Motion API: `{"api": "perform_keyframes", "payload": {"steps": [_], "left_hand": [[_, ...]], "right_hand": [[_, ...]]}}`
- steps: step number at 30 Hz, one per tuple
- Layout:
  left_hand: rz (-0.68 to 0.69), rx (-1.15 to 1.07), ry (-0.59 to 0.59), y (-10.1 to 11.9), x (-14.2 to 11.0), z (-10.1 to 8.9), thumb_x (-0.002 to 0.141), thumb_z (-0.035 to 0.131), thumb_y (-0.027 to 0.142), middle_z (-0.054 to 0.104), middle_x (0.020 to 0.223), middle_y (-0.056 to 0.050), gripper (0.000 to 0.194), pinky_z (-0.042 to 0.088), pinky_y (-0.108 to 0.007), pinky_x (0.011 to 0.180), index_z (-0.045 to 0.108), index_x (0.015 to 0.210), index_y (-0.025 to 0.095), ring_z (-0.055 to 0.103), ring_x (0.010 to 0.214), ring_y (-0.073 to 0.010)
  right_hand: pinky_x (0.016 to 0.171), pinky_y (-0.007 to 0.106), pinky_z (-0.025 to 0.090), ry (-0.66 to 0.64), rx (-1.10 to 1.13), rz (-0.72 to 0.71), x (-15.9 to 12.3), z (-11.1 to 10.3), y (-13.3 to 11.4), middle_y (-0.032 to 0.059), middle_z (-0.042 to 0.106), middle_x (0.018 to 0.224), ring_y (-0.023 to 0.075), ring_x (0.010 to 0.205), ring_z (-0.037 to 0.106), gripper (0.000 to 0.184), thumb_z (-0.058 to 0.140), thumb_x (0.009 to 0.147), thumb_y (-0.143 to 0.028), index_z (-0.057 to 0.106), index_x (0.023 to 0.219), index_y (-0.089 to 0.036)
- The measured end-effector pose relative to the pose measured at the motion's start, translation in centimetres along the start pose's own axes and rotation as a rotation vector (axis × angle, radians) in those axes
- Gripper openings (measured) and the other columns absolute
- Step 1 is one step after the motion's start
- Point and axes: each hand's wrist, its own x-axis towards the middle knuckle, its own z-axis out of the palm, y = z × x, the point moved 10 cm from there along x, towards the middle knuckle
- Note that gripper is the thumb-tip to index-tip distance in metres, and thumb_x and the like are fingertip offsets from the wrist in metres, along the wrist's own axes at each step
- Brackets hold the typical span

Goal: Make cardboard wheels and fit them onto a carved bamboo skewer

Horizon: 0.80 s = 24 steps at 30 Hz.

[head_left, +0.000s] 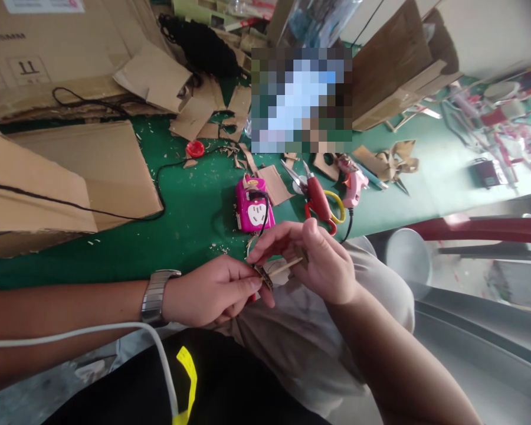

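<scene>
Over my lap, at the edge of the green table (194,236), my left hand (216,292) pinches a small dark-edged piece (264,278) that looks like layered cardboard. A thin wooden stick (285,267) juts from this piece towards the right. My right hand (323,262) is half curled around the stick's free end, its thumb raised and its fingers apart. Whether the right palm touches the stick I cannot tell. Just beyond the hands sits a magenta power socket block (250,206) with a black plug in it.
Right of the socket lie red-handled pliers or cutters (317,198), yellow-handled scissors (336,203) and a pink glue gun (354,183). Cardboard scraps (199,112) and a red round lid (194,149) lie behind. Large cardboard boxes (71,59) stand left. A white cable (128,326) crosses my left forearm.
</scene>
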Motion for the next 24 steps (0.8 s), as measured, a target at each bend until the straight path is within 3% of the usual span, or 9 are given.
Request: {"api": "perform_keyframes", "payload": {"steps": [5, 10, 14, 18, 21, 24], "left_hand": [[0.035, 0.066, 0.051, 0.5, -0.1, -0.4, 0.101, 0.060, 0.056, 0.044, 0.048, 0.009, 0.046, 0.024, -0.021, 0.044, 0.072, 0.101, 0.011, 0.030, 0.043, -0.0075], [-0.002, -0.271, -0.138, 0.7, -0.4, 0.9, 0.103, 0.058, 0.051, 0.029, 0.043, 0.014, 0.041, 0.019, -0.021, 0.039, 0.070, 0.101, 0.013, 0.018, 0.034, -0.0069], [0.013, -0.408, -0.230, 1.6, -0.9, 1.4, 0.103, 0.058, 0.046, 0.024, 0.044, 0.014, 0.036, 0.023, -0.021, 0.038, 0.072, 0.098, 0.013, 0.015, 0.031, -0.0062], [0.014, -0.450, -0.270, 1.7, -1.1, 1.7, 0.103, 0.060, 0.045, 0.024, 0.044, 0.014, 0.034, 0.022, -0.020, 0.036, 0.073, 0.097, 0.014, 0.015, 0.030, -0.0058], [-0.004, -0.457, -0.274, 1.5, -1.0, 1.9, 0.103, 0.060, 0.045, 0.023, 0.044, 0.014, 0.034, 0.021, -0.020, 0.035, 0.073, 0.096, 0.014, 0.014, 0.030, -0.0060], [-0.004, -0.420, -0.261, 1.3, -0.9, 1.9, 0.102, 0.061, 0.047, 0.025, 0.043, 0.014, 0.034, 0.022, -0.020, 0.036, 0.071, 0.097, 0.015, 0.016, 0.031, -0.0065]], "right_hand": [[0.086, 0.041, 0.066, -0.006, -0.046, -0.011, 0.1, -0.7, -0.6, 0.0126, 0.080, 0.101, 0.0267, 0.095, 0.078, 0.076, 0.038, 0.101, -0.082, 0.079, 0.106, -0.018], [0.102, 0.043, 0.060, 0.102, -0.217, -0.238, -1.1, -3.1, -4.1, 0.0110, 0.078, 0.114, 0.0273, 0.108, 0.075, 0.062, 0.045, 0.105, -0.072, 0.080, 0.117, -0.022], [0.096, 0.045, 0.063, -0.033, -0.319, -0.284, -2.2, -2.6, -5.2, 0.0107, 0.076, 0.125, 0.0290, 0.108, 0.077, 0.039, 0.071, 0.101, -0.049, 0.075, 0.133, -0.027], [0.085, 0.040, 0.069, -0.084, -0.385, -0.289, -2.8, -2.6, -5.5, 0.0089, 0.077, 0.133, 0.0285, 0.108, 0.079, 0.045, 0.082, 0.094, -0.025, 0.074, 0.137, -0.032], [0.076, 0.037, 0.070, -0.047, -0.449, -0.267, -2.8, -3.4, -5.4, 0.0089, 0.080, 0.129, 0.0292, 0.106, 0.081, 0.045, 0.085, 0.091, -0.026, 0.077, 0.136, -0.031], [0.068, 0.033, 0.069, -0.040, -0.487, -0.204, -2.6, -4.0, -4.8, 0.0094, 0.084, 0.113, 0.0274, 0.092, 0.082, 0.044, 0.091, 0.086, -0.033, 0.081, 0.129, -0.027]]}}
